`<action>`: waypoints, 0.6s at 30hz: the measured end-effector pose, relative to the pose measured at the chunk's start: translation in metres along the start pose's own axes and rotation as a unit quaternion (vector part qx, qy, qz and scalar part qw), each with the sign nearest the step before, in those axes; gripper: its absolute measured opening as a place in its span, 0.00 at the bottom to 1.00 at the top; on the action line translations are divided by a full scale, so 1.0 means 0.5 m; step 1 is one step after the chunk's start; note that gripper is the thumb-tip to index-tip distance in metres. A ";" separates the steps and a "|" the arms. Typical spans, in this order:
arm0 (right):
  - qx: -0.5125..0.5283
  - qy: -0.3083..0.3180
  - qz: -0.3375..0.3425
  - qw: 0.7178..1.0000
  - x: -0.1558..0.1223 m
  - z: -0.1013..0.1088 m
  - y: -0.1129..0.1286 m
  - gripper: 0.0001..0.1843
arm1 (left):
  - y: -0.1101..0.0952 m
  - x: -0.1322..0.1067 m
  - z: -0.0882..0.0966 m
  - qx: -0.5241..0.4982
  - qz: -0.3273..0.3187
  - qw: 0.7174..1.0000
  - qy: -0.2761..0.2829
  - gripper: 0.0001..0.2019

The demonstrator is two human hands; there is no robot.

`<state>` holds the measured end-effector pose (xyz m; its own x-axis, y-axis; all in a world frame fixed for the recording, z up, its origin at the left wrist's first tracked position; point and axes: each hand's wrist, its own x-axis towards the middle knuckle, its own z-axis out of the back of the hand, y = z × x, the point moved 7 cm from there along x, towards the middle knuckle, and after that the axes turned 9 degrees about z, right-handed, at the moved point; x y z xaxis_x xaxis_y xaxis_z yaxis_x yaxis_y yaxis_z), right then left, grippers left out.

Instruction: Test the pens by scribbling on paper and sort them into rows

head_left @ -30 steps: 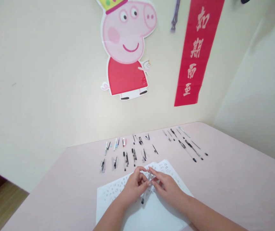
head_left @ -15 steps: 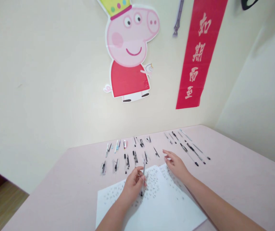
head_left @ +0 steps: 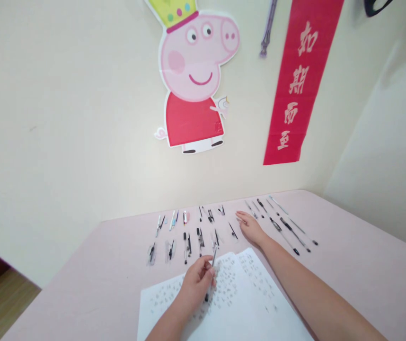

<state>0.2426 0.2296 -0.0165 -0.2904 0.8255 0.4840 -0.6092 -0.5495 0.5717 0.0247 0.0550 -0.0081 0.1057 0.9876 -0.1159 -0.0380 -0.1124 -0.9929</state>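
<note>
My left hand [head_left: 200, 278] is closed round a clear pen with a dark end [head_left: 207, 297], held at a slant above the written sheet of paper [head_left: 174, 303]. Beyond the paper, my right hand [head_left: 251, 227] is low over the table with fingers stretched out and nothing visible in them. It lies between a dark thin pen part [head_left: 233, 230] on its left and a group of pens and refills [head_left: 284, 234] on its right. A small pen set [head_left: 221, 210] lies just past its fingertips.
Taken-apart pens [head_left: 187, 244] lie in two rows across the pink table [head_left: 92, 279]. A second written sheet [head_left: 260, 279] overlaps the first. Behind the table, the wall carries a cartoon pig cutout [head_left: 194, 118] and a red banner [head_left: 295, 99].
My right hand has moved forward and slightly left, away from the paper toward the far row of pens. My left hand still holds the pen, slightly lower in view. The view has shifted slightly.
</note>
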 end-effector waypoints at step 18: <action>-0.127 0.078 0.022 0.989 0.045 -0.036 0.023 0.21 | 0.021 0.013 0.001 -0.010 0.006 1.000 0.010 0.26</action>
<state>0.2160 0.2442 -0.0109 -0.4191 0.8223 0.3849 -0.7532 -0.5516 0.3585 0.0243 0.0602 -0.0193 0.1261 0.9836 -0.1287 -0.0198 -0.1272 -0.9917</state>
